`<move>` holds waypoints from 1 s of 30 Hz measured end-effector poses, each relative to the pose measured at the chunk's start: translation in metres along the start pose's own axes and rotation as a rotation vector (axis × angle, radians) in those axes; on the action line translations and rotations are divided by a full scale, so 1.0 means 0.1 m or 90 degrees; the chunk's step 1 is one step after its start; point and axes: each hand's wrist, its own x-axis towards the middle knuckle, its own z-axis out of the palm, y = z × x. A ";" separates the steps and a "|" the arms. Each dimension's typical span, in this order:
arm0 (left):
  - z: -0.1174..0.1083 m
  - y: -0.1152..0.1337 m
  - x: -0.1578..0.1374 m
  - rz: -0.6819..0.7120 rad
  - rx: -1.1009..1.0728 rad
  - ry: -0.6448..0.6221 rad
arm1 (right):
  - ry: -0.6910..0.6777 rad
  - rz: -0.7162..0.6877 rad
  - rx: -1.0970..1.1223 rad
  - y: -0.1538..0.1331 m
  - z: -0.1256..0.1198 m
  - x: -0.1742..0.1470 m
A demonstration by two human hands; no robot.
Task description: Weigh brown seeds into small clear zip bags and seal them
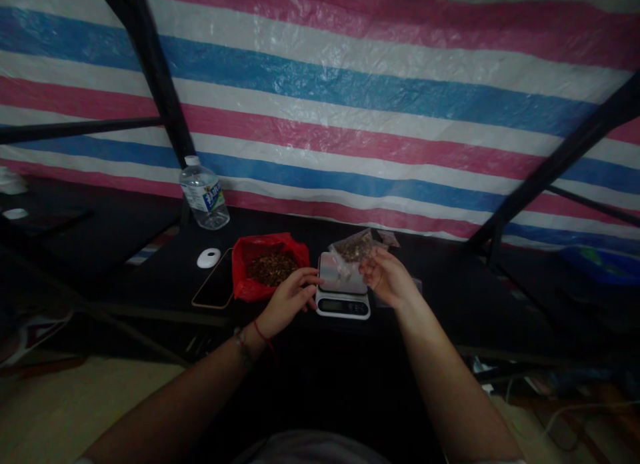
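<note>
A small white digital scale with a metal pan stands on the black tabletop in front of me. My right hand is at the pan's right side, fingers curled and closed on the edge of a clear plastic bag of brown dried bits. The bag is over the back of the pan; whether it rests there I cannot tell. My left hand is at the scale's left edge, fingers apart and holding nothing. Just left of it sits an open red plastic bag with a heap of brown dried pieces.
A phone, a white oval object and a clear plastic bottle are at the left. Behind the scale lies a small filled packet. Black metal posts flank the table, with a striped plastic sheet behind.
</note>
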 end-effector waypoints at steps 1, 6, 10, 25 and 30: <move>0.02 0.05 0.00 -0.001 -0.022 -0.012 | -0.021 0.017 0.009 0.02 0.08 -0.08; 0.13 0.28 0.10 0.010 -0.031 -0.016 | -0.051 0.054 -0.006 0.08 0.25 -0.29; 0.19 0.35 0.17 0.006 -0.036 -0.010 | -0.012 0.063 -0.051 0.13 0.20 -0.35; 0.27 0.34 -0.14 -0.098 0.000 -0.146 | -0.145 -0.069 -0.625 0.27 0.48 -0.71; 0.26 0.25 -0.11 -0.140 0.043 -0.170 | -0.189 -0.021 -0.617 0.32 0.44 -0.66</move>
